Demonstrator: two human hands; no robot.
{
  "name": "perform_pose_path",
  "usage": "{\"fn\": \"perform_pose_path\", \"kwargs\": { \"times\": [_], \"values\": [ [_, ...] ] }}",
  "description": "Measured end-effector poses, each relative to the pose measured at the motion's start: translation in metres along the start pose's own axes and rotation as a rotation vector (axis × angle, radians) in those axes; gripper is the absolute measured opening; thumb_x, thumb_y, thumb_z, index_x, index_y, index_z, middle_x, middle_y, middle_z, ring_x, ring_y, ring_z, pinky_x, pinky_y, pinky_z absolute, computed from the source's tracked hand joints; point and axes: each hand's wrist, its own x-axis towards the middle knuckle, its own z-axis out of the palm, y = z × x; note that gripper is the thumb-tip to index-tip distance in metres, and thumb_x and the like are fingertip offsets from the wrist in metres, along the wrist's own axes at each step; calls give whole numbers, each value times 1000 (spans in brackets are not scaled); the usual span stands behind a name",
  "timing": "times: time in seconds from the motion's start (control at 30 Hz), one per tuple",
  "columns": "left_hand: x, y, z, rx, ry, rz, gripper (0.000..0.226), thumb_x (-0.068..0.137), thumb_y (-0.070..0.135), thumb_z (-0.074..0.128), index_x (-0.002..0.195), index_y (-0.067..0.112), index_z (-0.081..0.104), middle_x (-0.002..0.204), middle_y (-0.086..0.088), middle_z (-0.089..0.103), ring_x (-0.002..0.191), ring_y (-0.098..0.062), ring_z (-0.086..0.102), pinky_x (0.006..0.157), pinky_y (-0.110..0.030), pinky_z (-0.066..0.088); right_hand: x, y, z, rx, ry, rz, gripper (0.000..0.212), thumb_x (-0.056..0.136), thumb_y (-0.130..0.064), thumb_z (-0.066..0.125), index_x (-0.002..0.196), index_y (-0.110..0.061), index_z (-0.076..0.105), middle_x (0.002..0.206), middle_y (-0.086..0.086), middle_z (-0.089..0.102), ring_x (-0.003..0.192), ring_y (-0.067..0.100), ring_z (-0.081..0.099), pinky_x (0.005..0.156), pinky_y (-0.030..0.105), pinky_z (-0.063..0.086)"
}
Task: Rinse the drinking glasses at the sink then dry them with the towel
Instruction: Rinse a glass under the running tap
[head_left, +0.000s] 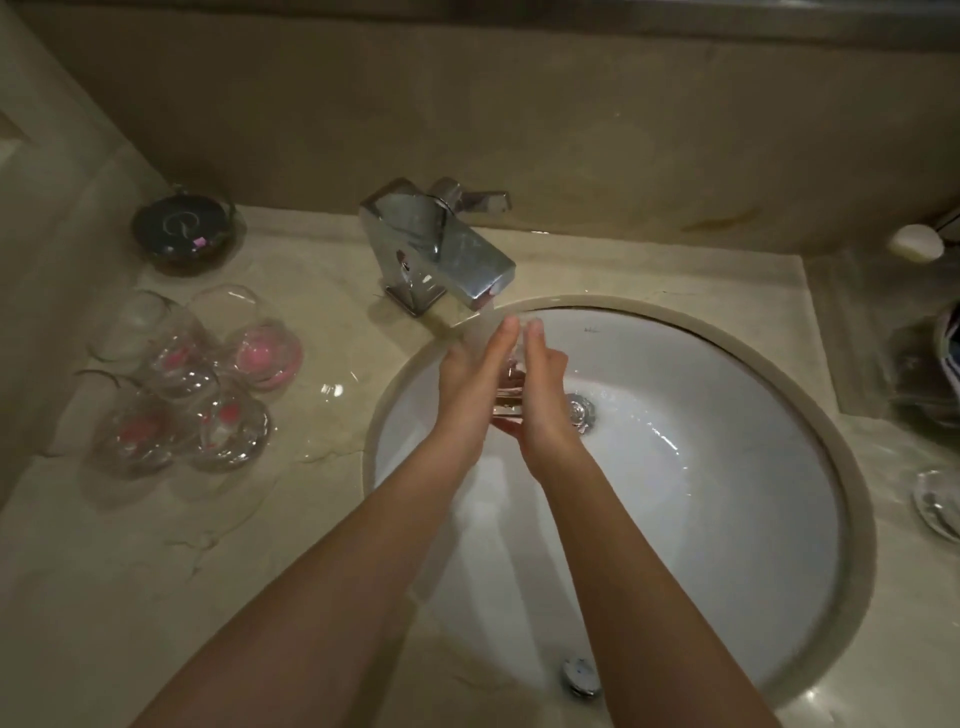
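Note:
Both my hands are over the white sink (717, 499), just below the spout of the chrome faucet (441, 249). A clear drinking glass (508, 397) is sandwiched between my palms. My left hand (470, 384) presses its left side and my right hand (545, 400) its right side, all fingers straight and pointing at the spout. Most of the glass is hidden by the hands. Several other clear glasses (192, 384) with pink bases stand grouped on the counter to the left of the sink. No towel is in view.
The beige stone counter (130, 571) is wet around the glasses. A dark round lidded container (182, 231) sits at the back left. A white soap bar (917, 241), dark items and a small glass dish (937, 506) lie on the right side.

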Motion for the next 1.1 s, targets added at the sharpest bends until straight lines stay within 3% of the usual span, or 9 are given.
{"fn": "perform_pose_path", "kwargs": {
  "times": [0.13, 0.3, 0.4, 0.5, 0.63, 0.77, 0.87, 0.93, 1.1],
  "values": [
    [0, -16, 5, 13, 60, 64, 64, 77, 71, 59, 119, 22, 63, 106, 2, 73, 96, -12, 71, 82, -34, 56, -1, 5, 0, -42, 72, -77, 45, 86, -71, 40, 101, -29, 45, 100, -3, 62, 92, 16, 66, 85, 44, 56],
    [14, -25, -1, -109, -41, 51, 47, 84, 50, 64, 119, 19, 63, 112, 1, 71, 101, -14, 69, 87, -29, 53, 12, 9, -10, 83, -7, 8, 54, 93, -62, 38, 118, -15, 44, 110, 12, 60, 93, 24, 66, 77, 45, 59],
    [12, -37, 0, -48, 19, 204, 54, 79, 57, 64, 120, 23, 58, 112, 4, 68, 100, -10, 68, 82, -20, 51, 11, 17, -9, 3, -72, -34, 60, 81, -70, 47, 123, -26, 44, 112, 3, 63, 94, 17, 67, 81, 42, 58],
    [14, -39, -1, -37, 35, 237, 67, 71, 70, 58, 121, 25, 58, 115, 4, 69, 103, -11, 67, 93, -34, 53, 16, 22, -5, -18, -18, -84, 57, 82, -66, 52, 121, -27, 41, 108, 3, 63, 89, 15, 68, 76, 38, 59],
    [19, -37, -5, -179, 5, 119, 41, 91, 51, 56, 117, 21, 65, 110, 1, 73, 101, -16, 70, 96, -43, 52, 28, 27, -1, 145, -55, 45, 87, 66, -84, 49, 126, -22, 54, 115, 6, 68, 94, 23, 71, 76, 43, 59],
    [17, -43, -8, -128, 33, 174, 49, 86, 57, 58, 118, 20, 65, 107, 1, 73, 95, -12, 71, 84, -32, 53, 23, 37, -1, 71, -101, 3, 56, 79, -73, 50, 118, -33, 57, 106, -11, 69, 92, 7, 68, 83, 35, 51],
    [16, -44, -10, -81, 19, 174, 57, 82, 66, 56, 114, 20, 66, 103, -2, 74, 94, -16, 72, 85, -38, 56, 22, 38, 7, 122, -49, -60, 92, 55, -80, 68, 121, -19, 51, 107, 0, 70, 90, 14, 72, 82, 40, 57],
    [18, -39, -10, -144, 18, 114, 49, 92, 56, 51, 112, 15, 69, 101, -5, 75, 92, -17, 72, 86, -36, 57, 24, 35, 11, 187, -19, -19, 101, 49, -83, 62, 125, -17, 52, 114, 7, 68, 95, 22, 71, 80, 43, 58],
    [22, -34, -6, -164, 75, 125, 51, 80, 58, 57, 105, 16, 70, 94, -1, 76, 89, -15, 73, 86, -38, 56, 27, 31, 9, 224, -85, -47, 81, 61, -74, 62, 123, -23, 60, 115, 3, 70, 98, 18, 70, 75, 36, 57]
  ]
}}
